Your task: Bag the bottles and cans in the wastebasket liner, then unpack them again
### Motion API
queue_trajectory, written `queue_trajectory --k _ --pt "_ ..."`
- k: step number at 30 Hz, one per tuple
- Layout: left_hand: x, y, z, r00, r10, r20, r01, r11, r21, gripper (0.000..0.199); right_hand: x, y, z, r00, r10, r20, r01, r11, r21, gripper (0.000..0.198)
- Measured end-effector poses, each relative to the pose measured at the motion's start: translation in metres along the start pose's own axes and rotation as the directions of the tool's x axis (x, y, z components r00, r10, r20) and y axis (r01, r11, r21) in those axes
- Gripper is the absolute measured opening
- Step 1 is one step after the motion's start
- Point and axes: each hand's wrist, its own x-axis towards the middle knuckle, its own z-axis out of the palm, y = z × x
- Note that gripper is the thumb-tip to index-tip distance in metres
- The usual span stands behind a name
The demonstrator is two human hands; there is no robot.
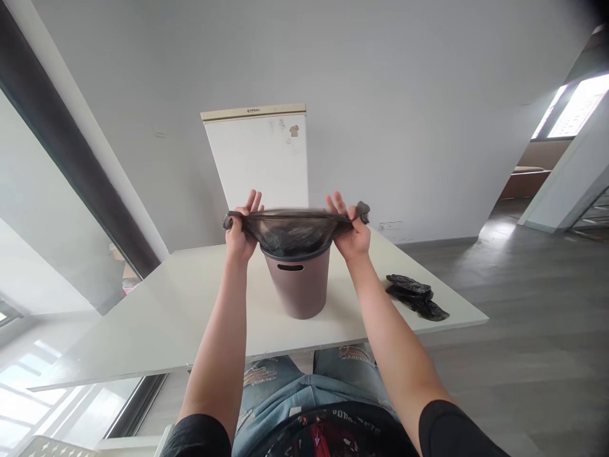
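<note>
A mauve trash can (301,285) with a dark rim and a slot handle stands upright on the table. Stretched taut across its top is a thin black garbage bag (290,231), its lower part down inside the can. My left hand (242,238) pinches one end of the bag's mouth, just above the can's left rim. At the opposite end, my right hand (353,235) grips the bag between thumb and finger, other fingers raised. A bunched bit of plastic sticks out past each hand. The can's inside is hidden behind the bag.
Crumpled black plastic bags (416,297) lie on the table's right side. The pale table (190,311) has its near edge by my legs. A white fridge (261,155) stands behind it against the grey wall.
</note>
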Motion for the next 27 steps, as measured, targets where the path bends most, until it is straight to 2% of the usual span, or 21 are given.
queue_trajectory --k 2,4,6,8,10,12,14,16,20,24,27 --pt "-0.004 -0.007 0.002 0.988 0.001 -0.155 -0.011 0.998 -0.062 0.053 0.002 0.005 -0.003 0.998 -0.015 -0.057 0.020 0.994 0.103 0.028" --pt "-0.007 -0.008 0.003 0.954 -0.053 -0.295 0.011 0.990 -0.142 0.047 0.004 0.006 -0.008 0.995 0.023 -0.098 -0.014 0.995 0.097 0.025" --pt "-0.005 -0.001 0.005 0.928 -0.167 -0.334 0.086 0.966 -0.245 0.041 0.007 0.000 -0.007 0.990 0.086 -0.108 -0.085 0.996 0.014 0.026" --pt "0.001 0.013 0.010 0.922 -0.299 -0.246 0.216 0.924 -0.315 0.039 0.013 -0.013 0.001 0.983 0.165 -0.077 -0.172 0.980 -0.097 0.028" --pt "0.009 0.032 0.018 0.909 -0.405 -0.098 0.359 0.881 -0.309 0.033 0.019 -0.030 0.017 0.956 0.292 0.025 -0.281 0.939 -0.199 0.024" --pt "0.016 0.050 0.028 0.872 -0.487 0.036 0.481 0.843 -0.240 0.024 0.026 -0.045 0.037 0.887 0.431 0.169 -0.372 0.881 -0.292 0.013" --pt "0.019 0.063 0.039 0.839 -0.531 0.123 0.543 0.831 -0.119 0.018 0.030 -0.052 0.056 0.822 0.510 0.251 -0.400 0.833 -0.383 0.012" --pt "0.018 0.069 0.050 0.848 -0.512 0.138 0.511 0.858 0.044 0.017 0.031 -0.049 0.069 0.816 0.532 0.228 -0.378 0.788 -0.486 0.013" --pt "0.010 0.064 0.065 0.930 -0.367 0.016 0.344 0.887 0.309 0.020 0.027 -0.028 0.083 0.845 0.516 0.139 -0.318 0.695 -0.645 0.006" --pt "0.005 0.057 0.072 0.934 -0.353 -0.059 0.354 0.887 0.297 0.018 0.026 -0.008 0.088 0.875 0.482 0.042 -0.362 0.710 -0.604 0.016" --pt "0.004 0.058 0.075 0.939 -0.330 -0.099 0.345 0.901 0.263 0.018 0.027 0.001 0.092 0.886 0.463 -0.022 -0.366 0.669 -0.647 0.030"
